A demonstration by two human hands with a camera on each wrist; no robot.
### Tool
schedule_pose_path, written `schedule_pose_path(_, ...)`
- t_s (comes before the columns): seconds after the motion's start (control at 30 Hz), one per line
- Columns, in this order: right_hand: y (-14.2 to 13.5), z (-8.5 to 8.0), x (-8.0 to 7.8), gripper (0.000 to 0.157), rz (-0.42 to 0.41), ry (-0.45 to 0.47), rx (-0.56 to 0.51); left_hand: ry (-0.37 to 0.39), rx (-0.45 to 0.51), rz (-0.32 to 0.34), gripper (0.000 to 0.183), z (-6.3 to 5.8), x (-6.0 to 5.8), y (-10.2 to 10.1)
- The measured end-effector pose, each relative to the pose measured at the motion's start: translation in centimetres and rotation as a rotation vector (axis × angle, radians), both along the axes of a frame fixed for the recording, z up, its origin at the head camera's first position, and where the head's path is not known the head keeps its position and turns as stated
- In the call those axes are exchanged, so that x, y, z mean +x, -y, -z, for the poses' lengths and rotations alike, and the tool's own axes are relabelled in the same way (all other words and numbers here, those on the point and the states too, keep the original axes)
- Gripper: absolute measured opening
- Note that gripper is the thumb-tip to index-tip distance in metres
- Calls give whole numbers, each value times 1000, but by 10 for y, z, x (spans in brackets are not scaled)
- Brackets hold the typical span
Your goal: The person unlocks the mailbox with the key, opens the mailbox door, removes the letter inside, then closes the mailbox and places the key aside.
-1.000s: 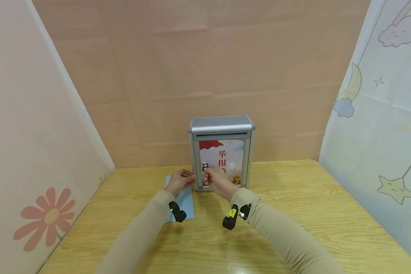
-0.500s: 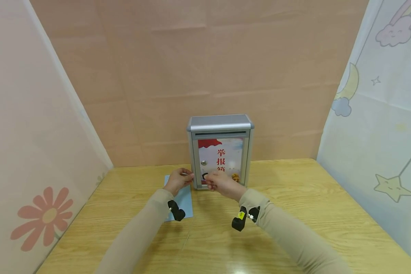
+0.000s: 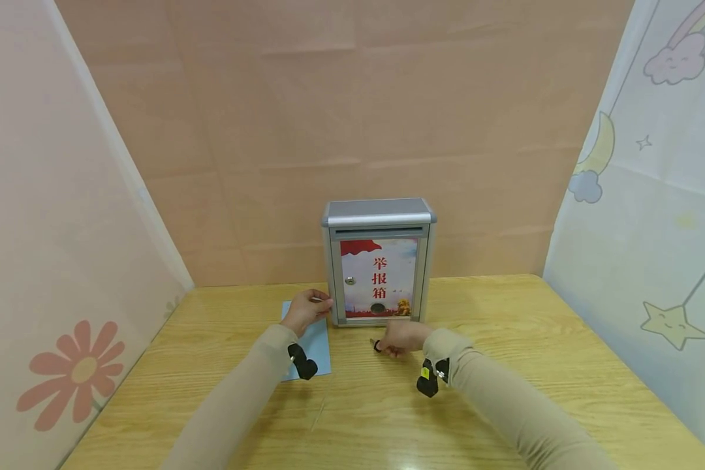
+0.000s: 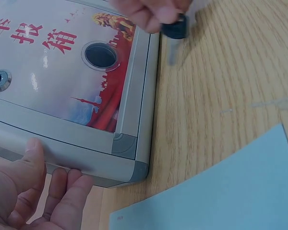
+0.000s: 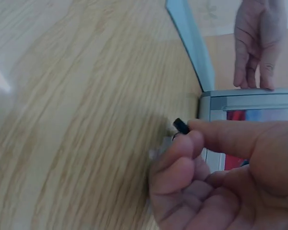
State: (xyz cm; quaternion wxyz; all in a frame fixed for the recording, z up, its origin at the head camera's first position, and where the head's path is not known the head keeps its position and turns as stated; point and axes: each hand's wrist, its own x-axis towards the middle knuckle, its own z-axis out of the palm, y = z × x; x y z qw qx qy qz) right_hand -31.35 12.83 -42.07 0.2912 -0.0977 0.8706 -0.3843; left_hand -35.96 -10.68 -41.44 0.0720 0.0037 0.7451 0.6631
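A silver-grey report box [image 3: 335,274] with a top slot, red lettering and a round window stands upright at the table's back. Its keyhole lock [image 4: 0,80] shows bare at the left of the front panel. Fairly straight fingers of my left hand [image 3: 307,312] touch the box's left side near the bottom corner. In front of the box, low over the table, my right hand [image 3: 408,336] pinches a black-headed key [image 4: 175,29] between thumb and forefinger, its metal blade sticking out. Something small and clear [image 5: 158,146] shows by the right fingers in the right wrist view.
A light blue sheet [image 3: 316,352] lies on the wooden table [image 3: 482,378], left of the box and partly under my left hand. A thin clear strip [image 3: 319,414] lies nearer the front. Printed cloth walls stand left and right, a peach one behind.
The key has come away from the lock in my right hand, which has moved down and right to just above the table. My left hand has stayed at the box's side.
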Motion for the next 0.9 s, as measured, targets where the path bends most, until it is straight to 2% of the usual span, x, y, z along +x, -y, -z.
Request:
schedule_pose_path(0.13,4,-2,0,37,-29,-6,120,3,8,6,15,0,-1,0)
schedule_pose_path(0.47,13,-7,0,37,-55,-11,247,-2,11,15,18,0,0,3)
schedule_pose_path(0.6,14,-7,-1,39,-56,-5,250,-1,12,10,17,-1,0,5)
schedule_pose_path(0.7,8,-5,-2,44,-72,11,202,5,6,32,19,-2,0,6)
schedule_pose_path(0.8,-9,-13,1,45,-110,-12,173,-8,-79,102,29,-5,1,13)
schedule_pose_path(0.9,-38,-38,6,35,-103,-88,160,-103,-306,163,44,-14,2,28)
